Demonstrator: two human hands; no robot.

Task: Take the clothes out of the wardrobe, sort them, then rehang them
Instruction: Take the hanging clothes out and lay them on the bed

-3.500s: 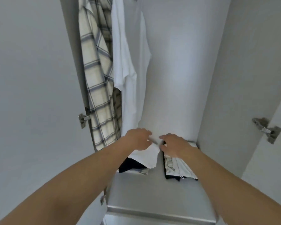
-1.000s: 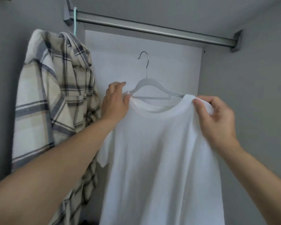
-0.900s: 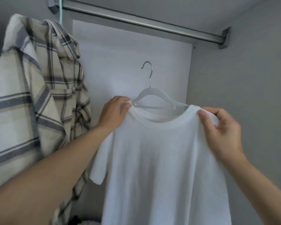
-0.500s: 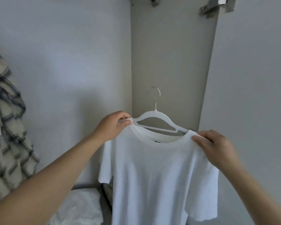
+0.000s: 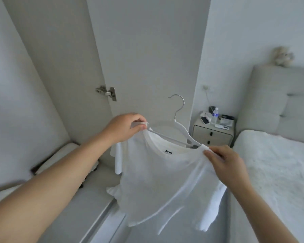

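A white T-shirt (image 5: 161, 181) hangs on a white plastic hanger (image 5: 180, 127) with a metal hook, held out in front of the open wardrobe door (image 5: 147, 58). My left hand (image 5: 125, 129) pinches the shirt's left shoulder together with the hanger's end. My right hand (image 5: 225, 160) grips the right shoulder of the shirt at the collar. The shirt's body trails down and to the right, tilted. A small black label shows inside the collar.
A bed (image 5: 277, 172) with a white cover and padded headboard fills the right side. A bedside table (image 5: 213, 134) carries a bottle and small items. Folded clothes (image 5: 60, 158) lie on the wardrobe shelf at the lower left. A door hinge (image 5: 106, 91) sticks out.
The shirt on its hanger has come off the rail and out of the wardrobe, swinging right toward the bed. The checked shirt has left the view. Both hands kept their hold.
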